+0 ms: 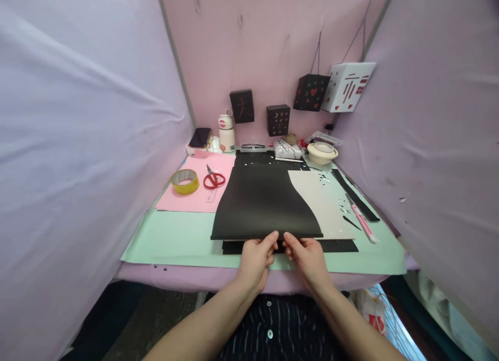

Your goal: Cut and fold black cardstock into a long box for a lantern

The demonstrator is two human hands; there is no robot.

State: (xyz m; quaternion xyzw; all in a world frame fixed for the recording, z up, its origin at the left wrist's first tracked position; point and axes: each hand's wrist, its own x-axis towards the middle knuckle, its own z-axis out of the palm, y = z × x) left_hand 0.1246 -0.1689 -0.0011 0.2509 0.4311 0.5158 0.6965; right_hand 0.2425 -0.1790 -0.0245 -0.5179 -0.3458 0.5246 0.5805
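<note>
black sheet (265, 202) spread just beyond both hands (254, 258), its near edge pinched, hands close together

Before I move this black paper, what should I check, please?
1. Left hand on the near edge of the black paper: ok.
2. Right hand on that same edge: ok.
3. Black paper lying flat: not ok, it curves up toward you.
4. Scissors off the black paper: ok, they're on the pink paper.
5. Cutter off the black paper: ok, it's to the right.
6. Nothing loose underneath the black paper: cannot tell, it's hidden.
</note>
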